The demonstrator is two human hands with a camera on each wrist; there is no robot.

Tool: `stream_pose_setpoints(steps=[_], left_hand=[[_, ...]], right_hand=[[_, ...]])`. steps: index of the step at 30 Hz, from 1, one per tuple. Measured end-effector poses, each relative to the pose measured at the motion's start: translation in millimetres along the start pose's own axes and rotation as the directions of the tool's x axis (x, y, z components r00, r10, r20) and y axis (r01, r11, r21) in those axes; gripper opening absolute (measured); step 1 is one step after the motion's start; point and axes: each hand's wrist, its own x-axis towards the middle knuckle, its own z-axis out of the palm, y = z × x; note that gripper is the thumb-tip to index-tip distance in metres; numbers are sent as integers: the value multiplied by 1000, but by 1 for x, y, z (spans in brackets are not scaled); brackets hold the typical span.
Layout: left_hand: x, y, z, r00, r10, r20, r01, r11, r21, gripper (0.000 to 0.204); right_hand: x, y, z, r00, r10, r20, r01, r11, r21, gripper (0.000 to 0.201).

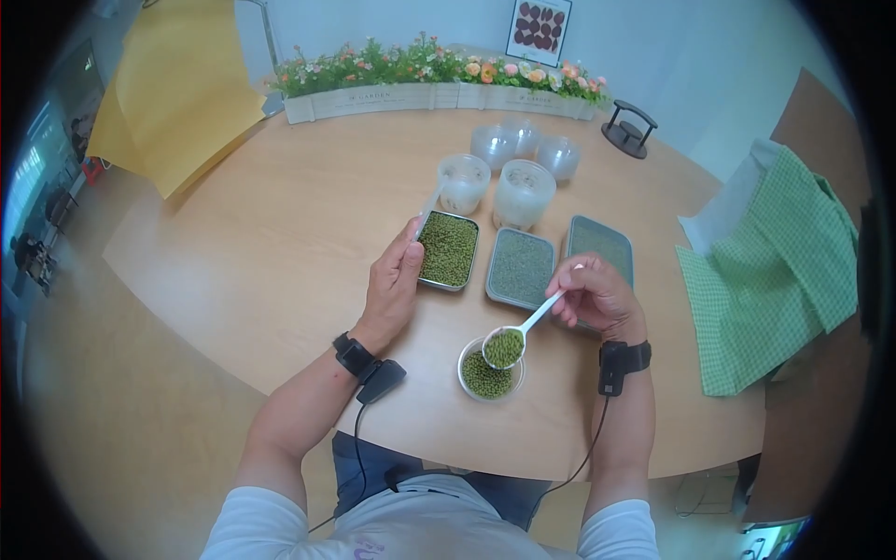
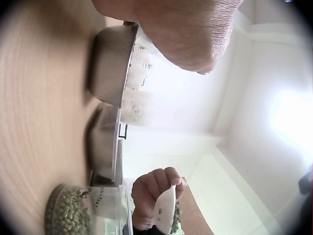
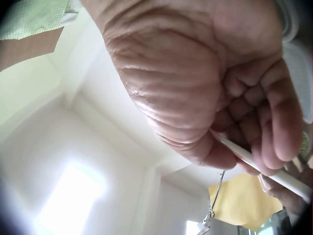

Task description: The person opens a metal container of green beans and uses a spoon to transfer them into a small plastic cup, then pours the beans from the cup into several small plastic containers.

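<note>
My right hand [image 1: 597,294] pinches the handle of a white spoon [image 1: 541,312], whose bowl is heaped with green mung beans [image 1: 504,348]. The spoon is tilted down over a small clear cup [image 1: 520,385] that holds more mung beans [image 1: 485,375]. My left hand [image 1: 392,285] is at the left edge of a rectangular metal tray [image 1: 477,245] filled with mung beans. Its fingers and thumb hold a pale translucent strip [image 1: 429,207] that slants up along that edge. In the left wrist view the cup [image 2: 110,210] stands upright, with the spoon [image 2: 165,210] beside it.
Two grey-green-topped trays [image 1: 521,266] [image 1: 602,241] lie right of the bean tray. Behind are translucent tubs [image 1: 525,191] and clear domed containers [image 1: 492,145]. Flower planters [image 1: 373,101] line the back; a green checked cloth [image 1: 765,280] lies at right, a dark stand [image 1: 627,131] behind.
</note>
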Motion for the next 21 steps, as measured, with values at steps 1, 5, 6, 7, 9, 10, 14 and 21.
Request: stream_pose_setpoints(steps=[1, 5, 6, 7, 9, 10, 14, 21], left_hand=[[0, 1, 0, 1000, 0, -1, 0, 1000, -9, 53], [0, -1, 0, 1000, 4, 7, -4, 1000, -10, 53], [0, 1, 1, 1000, 10, 1, -10, 1000, 6, 53], [0, 2, 1, 1000, 17, -6, -17, 1000, 22, 53], [-1, 4, 1, 1000, 15, -9, -15, 1000, 28, 53], [-1, 5, 2, 1000, 17, -15, -16, 999, 33, 53], [-1, 9, 3, 1000, -15, -6, 14, 1000, -28, 53], [1, 1, 0, 1000, 7, -8, -7, 999, -33, 54]], right_hand=[[-2, -1, 2, 1000, 3, -3, -3, 1000, 4, 21], [-6, -4, 7, 997, 68, 43, -58, 977, -206, 17], [-7, -5, 8, 996, 74, 56, -58, 966, -252, 16], [-8, -6, 8, 996, 77, 53, -61, 966, -249, 16], [-11, -8, 8, 997, 30, 68, -9, 957, -290, 18], [-12, -9, 8, 997, 31, 64, -11, 957, -289, 18], [-15, -14, 13, 992, -122, -13, 117, 973, -197, 17], [7, -4, 31, 927, -292, -238, 245, 947, -207, 23]])
